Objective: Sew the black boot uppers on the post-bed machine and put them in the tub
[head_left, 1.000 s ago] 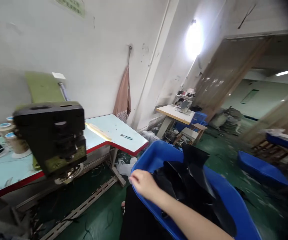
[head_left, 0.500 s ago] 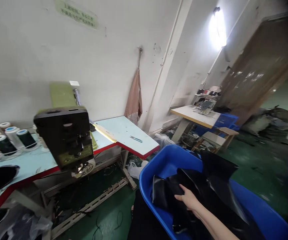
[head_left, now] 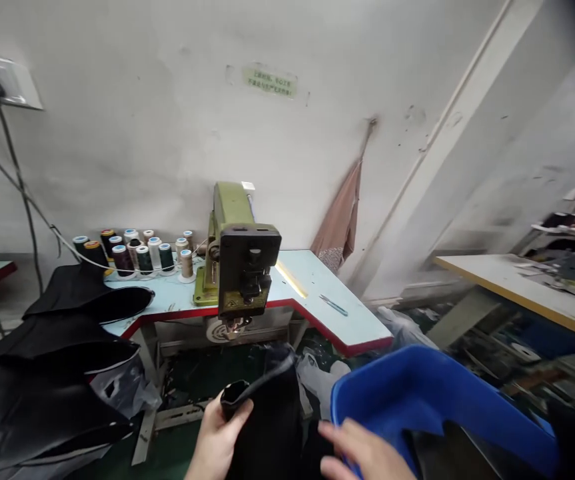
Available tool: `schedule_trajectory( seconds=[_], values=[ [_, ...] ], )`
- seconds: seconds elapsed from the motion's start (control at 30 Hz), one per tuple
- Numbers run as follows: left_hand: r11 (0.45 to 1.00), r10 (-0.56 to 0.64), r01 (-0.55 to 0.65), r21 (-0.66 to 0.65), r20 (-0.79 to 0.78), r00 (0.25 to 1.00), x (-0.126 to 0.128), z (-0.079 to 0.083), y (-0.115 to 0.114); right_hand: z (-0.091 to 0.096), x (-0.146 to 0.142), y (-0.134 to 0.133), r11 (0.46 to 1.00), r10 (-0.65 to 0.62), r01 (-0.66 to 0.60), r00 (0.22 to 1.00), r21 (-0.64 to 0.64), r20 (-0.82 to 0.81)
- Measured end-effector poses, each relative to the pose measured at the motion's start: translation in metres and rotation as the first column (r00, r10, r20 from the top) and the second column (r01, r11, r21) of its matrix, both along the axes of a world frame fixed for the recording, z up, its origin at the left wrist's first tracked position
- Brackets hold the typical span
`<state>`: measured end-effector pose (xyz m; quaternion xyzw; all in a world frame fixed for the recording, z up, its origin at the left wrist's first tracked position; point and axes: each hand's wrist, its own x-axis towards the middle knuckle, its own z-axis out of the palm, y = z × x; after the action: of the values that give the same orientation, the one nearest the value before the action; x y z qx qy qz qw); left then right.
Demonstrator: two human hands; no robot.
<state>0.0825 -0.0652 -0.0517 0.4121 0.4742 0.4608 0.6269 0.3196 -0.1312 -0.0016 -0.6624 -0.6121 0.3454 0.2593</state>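
Observation:
My left hand (head_left: 217, 443) is closed round the rolled top edge of a black leather piece (head_left: 267, 413) that hangs down in front of me. My right hand (head_left: 362, 453) is blurred, its fingers stretched out, at the near rim of a blue plastic tub (head_left: 432, 393) holding more black pieces. Beyond the hands stands a green and black post sewing machine (head_left: 240, 257) on a light blue table with a red edge (head_left: 347, 320).
Stacked black leather pieces (head_left: 52, 360) lie on the left. Several thread spools (head_left: 134, 253) stand behind the machine. Small snips (head_left: 333, 305) lie on the table. A brown cloth (head_left: 340, 220) hangs on the wall. Another table (head_left: 522, 287) is at the right.
The view has swung left from the tub toward the sewing machine. My right hand has come out of the tub to its rim, and my left hand has appeared holding a black piece.

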Motion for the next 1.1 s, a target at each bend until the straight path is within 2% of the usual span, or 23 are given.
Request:
schedule_trajectory(
  seconds=[0.07, 0.1, 0.17, 0.2, 0.27, 0.33, 0.4, 0.43, 0.47, 0.53, 0.63, 0.7, 0.8, 0.9, 1.0, 1.1],
  values=[
    [0.980, -0.146, 0.158, 0.123, -0.098, 0.984, -0.018, 0.013, 0.002, 0.020, -0.004, 0.022, 0.971, 0.066, -0.069, 0.998, 0.227, 0.023],
    [0.964, -0.207, 0.224, 0.141, -0.120, 0.971, -0.026, 0.020, 0.000, 0.032, -0.007, 0.032, 0.940, 0.163, -0.159, 0.987, 0.302, 0.010],
    [0.959, -0.245, 0.255, 0.122, -0.089, 0.965, -0.035, 0.032, -0.004, 0.051, -0.014, 0.048, 0.843, 0.444, -0.421, 0.896, 0.335, 0.012],
    [0.967, -0.232, 0.235, 0.101, -0.042, 0.972, -0.038, 0.037, -0.006, 0.058, -0.018, 0.054, 0.783, 0.555, -0.530, 0.832, 0.324, 0.020],
    [0.974, -0.225, 0.219, 0.064, 0.118, 0.967, -0.042, 0.042, -0.007, 0.068, -0.024, 0.063, 0.698, 0.675, -0.649, 0.738, 0.303, 0.026],
    [0.975, -0.215, 0.219, 0.026, 0.328, 0.920, -0.045, 0.042, -0.004, 0.073, -0.025, 0.068, 0.629, 0.737, -0.693, 0.676, 0.352, 0.015],
    [0.980, -0.155, 0.195, -0.034, 0.484, 0.861, -0.045, 0.040, 0.003, 0.073, -0.016, 0.073, 0.579, 0.770, -0.706, 0.638, 0.407, 0.013],
    [0.986, -0.095, 0.153, -0.069, 0.519, 0.849, -0.045, 0.040, 0.007, 0.070, -0.009, 0.075, 0.579, 0.767, -0.702, 0.642, 0.414, 0.016],
    [0.990, -0.026, 0.094, -0.105, 0.521, 0.853, -0.043, 0.039, 0.012, 0.066, 0.001, 0.078, 0.607, 0.744, -0.688, 0.668, 0.399, 0.020],
    [0.989, 0.103, -0.043, -0.140, 0.456, 0.884, -0.040, 0.041, 0.019, 0.054, 0.023, 0.084, 0.729, 0.642, -0.622, 0.766, 0.287, 0.032],
    [0.977, 0.215, -0.206, -0.064, 0.278, 0.936, -0.031, 0.051, 0.026, 0.027, 0.053, 0.097, 0.878, 0.447, -0.446, 0.894, 0.176, 0.033],
    [0.965, 0.250, -0.259, 0.030, 0.174, 0.952, -0.023, 0.060, 0.026, 0.012, 0.068, 0.109, 0.926, 0.320, -0.309, 0.947, 0.218, -0.015],
    [0.955, 0.264, -0.273, 0.114, 0.087, 0.960, -0.009, 0.070, 0.026, -0.001, 0.078, 0.129, 0.956, 0.144, -0.092, 0.974, 0.278, -0.172],
    [0.944, 0.296, -0.298, 0.139, 0.038, 0.955, 0.001, 0.074, 0.028, -0.004, 0.078, 0.144, 0.963, 0.046, 0.046, 0.943, 0.266, -0.328],
    [0.920, 0.373, -0.368, 0.137, -0.011, 0.928, 0.005, 0.075, 0.034, -0.002, 0.073, 0.154, 0.965, 0.037, 0.080, 0.901, 0.249, -0.432],
    [0.908, 0.406, -0.399, 0.128, -0.035, 0.913, 0.006, 0.075, 0.039, 0.002, 0.068, 0.158, 0.973, 0.059, 0.054, 0.881, 0.224, -0.469]
  ],
)
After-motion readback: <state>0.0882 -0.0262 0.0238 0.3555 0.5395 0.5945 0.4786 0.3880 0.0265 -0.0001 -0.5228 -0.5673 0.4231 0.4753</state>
